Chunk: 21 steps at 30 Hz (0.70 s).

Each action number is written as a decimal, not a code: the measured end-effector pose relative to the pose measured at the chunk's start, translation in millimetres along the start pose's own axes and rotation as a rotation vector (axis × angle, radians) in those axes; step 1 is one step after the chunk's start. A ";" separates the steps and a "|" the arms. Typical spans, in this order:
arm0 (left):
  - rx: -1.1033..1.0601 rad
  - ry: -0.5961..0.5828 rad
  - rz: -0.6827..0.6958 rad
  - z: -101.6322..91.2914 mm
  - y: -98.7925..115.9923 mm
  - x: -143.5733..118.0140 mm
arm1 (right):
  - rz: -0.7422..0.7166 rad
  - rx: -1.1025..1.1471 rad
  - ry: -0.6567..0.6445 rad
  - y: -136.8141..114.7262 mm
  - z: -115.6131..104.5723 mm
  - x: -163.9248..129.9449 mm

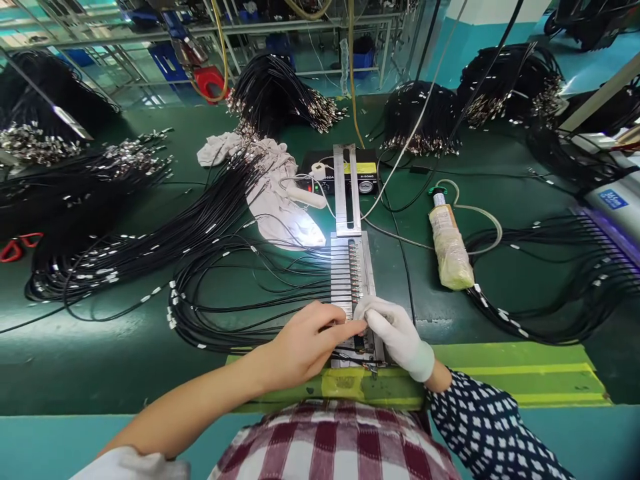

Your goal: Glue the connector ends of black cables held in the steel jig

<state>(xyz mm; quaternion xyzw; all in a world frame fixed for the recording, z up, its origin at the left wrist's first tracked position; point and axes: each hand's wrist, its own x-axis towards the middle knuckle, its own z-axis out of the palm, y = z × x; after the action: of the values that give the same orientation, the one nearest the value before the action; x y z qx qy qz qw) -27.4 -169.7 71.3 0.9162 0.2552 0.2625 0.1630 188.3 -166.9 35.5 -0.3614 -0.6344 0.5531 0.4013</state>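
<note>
Fingers of both hands, left [305, 343] bare, right [397, 333] gloved, pinch a cable [280, 313] end at the jig's [353, 287] 6 o'clock slot; seat it squarely.

The black control box [345, 175] behind the metal fixture carries white lettering, partly hidden, that seems to end in "ONG". The blue label [613, 199] on the machine at right bears white characters too small to read.

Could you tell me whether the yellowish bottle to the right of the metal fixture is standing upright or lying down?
Lying down. The bottle rests on its side on the green table, its capped end pointing away from the person, right of the metal fixture.
</note>
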 end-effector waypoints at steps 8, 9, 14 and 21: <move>0.256 -0.052 0.064 6.6 -1.1 -2.7 | -0.028 -0.045 0.001 2.2 -1.3 0.8; 0.261 -0.061 0.055 7.3 -1.2 -3.3 | -0.041 -0.069 -0.001 3.0 -1.8 0.5; 0.183 -0.092 -0.007 13.5 0.9 -5.3 | -0.270 -0.306 -0.010 7.4 -1.0 -2.2; 0.279 -0.015 -0.117 1.9 -5.7 -32.3 | -0.430 -0.390 0.065 0.7 -1.7 -7.8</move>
<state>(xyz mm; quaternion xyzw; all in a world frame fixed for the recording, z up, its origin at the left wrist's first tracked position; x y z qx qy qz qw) -52.1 -183.2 54.5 0.9154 0.3411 0.2074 0.0510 193.1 -173.1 34.1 -0.3064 -0.7776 0.3110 0.4525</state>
